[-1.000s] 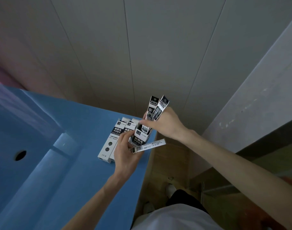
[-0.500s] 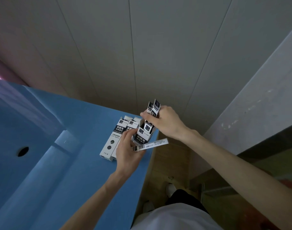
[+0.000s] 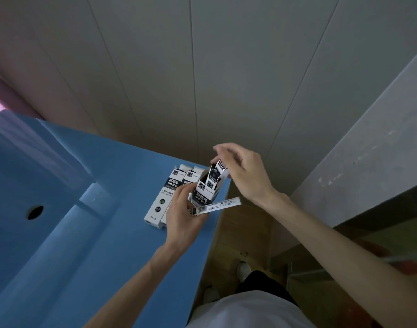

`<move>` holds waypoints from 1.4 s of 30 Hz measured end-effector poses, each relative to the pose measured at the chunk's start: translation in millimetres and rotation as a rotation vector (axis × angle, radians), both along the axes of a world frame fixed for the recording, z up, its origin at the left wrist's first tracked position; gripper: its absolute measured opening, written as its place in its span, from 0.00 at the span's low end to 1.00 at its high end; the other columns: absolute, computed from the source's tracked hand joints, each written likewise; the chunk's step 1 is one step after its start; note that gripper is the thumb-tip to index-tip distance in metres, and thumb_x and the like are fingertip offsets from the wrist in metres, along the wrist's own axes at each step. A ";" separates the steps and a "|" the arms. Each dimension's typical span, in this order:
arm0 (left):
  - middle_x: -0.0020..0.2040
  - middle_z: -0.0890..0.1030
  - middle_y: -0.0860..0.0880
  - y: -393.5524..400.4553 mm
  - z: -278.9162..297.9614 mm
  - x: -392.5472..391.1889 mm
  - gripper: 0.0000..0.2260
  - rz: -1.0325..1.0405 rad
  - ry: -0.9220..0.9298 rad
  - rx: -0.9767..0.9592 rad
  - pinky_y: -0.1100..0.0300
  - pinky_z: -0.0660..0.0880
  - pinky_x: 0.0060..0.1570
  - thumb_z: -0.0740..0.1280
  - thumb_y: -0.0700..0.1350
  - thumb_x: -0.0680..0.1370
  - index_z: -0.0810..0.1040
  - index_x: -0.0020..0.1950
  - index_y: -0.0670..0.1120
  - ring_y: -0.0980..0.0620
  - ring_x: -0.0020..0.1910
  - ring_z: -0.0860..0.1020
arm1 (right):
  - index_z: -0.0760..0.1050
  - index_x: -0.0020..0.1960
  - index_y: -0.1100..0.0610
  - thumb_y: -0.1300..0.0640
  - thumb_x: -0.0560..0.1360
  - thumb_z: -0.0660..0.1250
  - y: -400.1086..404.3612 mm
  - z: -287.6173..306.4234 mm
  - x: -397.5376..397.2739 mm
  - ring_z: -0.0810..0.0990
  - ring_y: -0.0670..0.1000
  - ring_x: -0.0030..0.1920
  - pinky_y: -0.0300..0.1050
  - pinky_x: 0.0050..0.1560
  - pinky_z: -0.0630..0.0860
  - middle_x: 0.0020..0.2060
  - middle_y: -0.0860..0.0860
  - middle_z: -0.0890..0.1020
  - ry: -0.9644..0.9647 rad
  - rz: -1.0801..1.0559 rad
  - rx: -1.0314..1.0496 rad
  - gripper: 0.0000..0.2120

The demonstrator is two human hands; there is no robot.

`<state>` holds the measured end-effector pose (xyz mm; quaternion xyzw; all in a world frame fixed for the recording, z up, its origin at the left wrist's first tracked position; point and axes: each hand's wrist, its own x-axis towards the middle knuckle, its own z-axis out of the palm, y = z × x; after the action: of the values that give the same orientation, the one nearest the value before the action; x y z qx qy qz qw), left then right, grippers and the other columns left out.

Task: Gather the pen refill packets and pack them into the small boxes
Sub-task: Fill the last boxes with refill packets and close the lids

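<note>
Left hand (image 3: 182, 215) grips open small box (image 3: 204, 194) plus one loose packet (image 3: 215, 206). Refill packets (image 3: 215, 175) stick out of box top. Right hand (image 3: 244, 171), at box's 1 o'clock, fingers loosely spread, possibly touching packet tops. Two closed boxes (image 3: 163, 197) on blue table (image 3: 103, 233) at 9 o'clock, "0.5" legible.

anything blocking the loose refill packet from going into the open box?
Partly. Packets already stand in the box mouth, the right hand over them. The loose refill packet sits pinched in the left hand.
</note>
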<state>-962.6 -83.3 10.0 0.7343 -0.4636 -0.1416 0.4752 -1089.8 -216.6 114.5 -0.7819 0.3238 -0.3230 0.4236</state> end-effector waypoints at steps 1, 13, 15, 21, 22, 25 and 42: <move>0.60 0.73 0.68 0.2 -0.4 0.2 0.30 0.000 0.003 0.002 0.65 0.72 0.42 0.78 0.40 0.67 0.76 0.68 0.52 0.57 0.43 0.74 | 0.82 0.60 0.54 0.48 0.83 0.64 0.0 1.4 -1.1 0.83 0.42 0.37 0.36 0.34 0.77 0.44 0.45 0.86 -0.017 0.000 -0.009 0.13; 0.61 0.74 0.63 1.5 1.6 1.0 0.30 0.009 0.001 0.026 0.65 0.73 0.43 0.79 0.40 0.68 0.76 0.69 0.51 0.57 0.44 0.73 | 0.84 0.58 0.53 0.45 0.81 0.68 3.3 -0.2 -6.4 0.82 0.38 0.41 0.38 0.41 0.77 0.45 0.43 0.87 0.192 -0.016 -0.188 0.14; 0.62 0.74 0.62 2.7 3.0 0.9 0.30 0.009 0.001 0.022 0.64 0.73 0.43 0.78 0.42 0.68 0.76 0.69 0.52 0.56 0.45 0.74 | 0.86 0.54 0.52 0.44 0.80 0.67 2.3 2.8 -13.4 0.82 0.42 0.41 0.41 0.40 0.77 0.44 0.44 0.86 0.215 -0.038 -0.232 0.14; 0.62 0.75 0.60 3.0 4.5 -4.6 0.29 0.004 -0.027 0.039 0.54 0.80 0.47 0.78 0.41 0.68 0.76 0.68 0.51 0.56 0.56 0.77 | 0.87 0.53 0.49 0.44 0.79 0.70 10.1 10.7 -24.9 0.82 0.40 0.36 0.32 0.37 0.73 0.41 0.38 0.86 0.317 0.081 -0.218 0.11; 0.63 0.75 0.60 2.7 5.0 -5.5 0.29 0.001 -0.031 0.040 0.54 0.80 0.47 0.78 0.41 0.68 0.76 0.68 0.51 0.56 0.56 0.77 | 0.86 0.54 0.49 0.46 0.79 0.70 9.1 12.3 -24.8 0.82 0.37 0.38 0.33 0.39 0.75 0.43 0.39 0.87 0.328 0.104 -0.204 0.10; 0.61 0.76 0.59 3.3 6.2 -7.1 0.28 -0.025 -0.022 0.054 0.59 0.78 0.42 0.78 0.41 0.68 0.76 0.67 0.51 0.58 0.50 0.78 | 0.86 0.52 0.49 0.48 0.80 0.70 3.3 10.2 -23.8 0.85 0.41 0.43 0.48 0.48 0.83 0.45 0.40 0.87 0.356 0.113 -0.132 0.08; 0.51 0.78 0.61 8.8 8.0 -8.4 0.29 0.014 0.021 0.103 0.59 0.75 0.39 0.77 0.42 0.68 0.69 0.61 0.62 0.57 0.41 0.78 | 0.83 0.52 0.52 0.57 0.80 0.66 18.6 -5.8 -5.2 0.79 0.41 0.32 0.44 0.37 0.74 0.45 0.45 0.87 0.506 0.143 -0.108 0.07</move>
<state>-971.0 -74.5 18.1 0.7595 -0.4455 -0.1698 0.4425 -1094.9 -198.0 108.6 -0.8802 0.3456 -0.1031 0.3084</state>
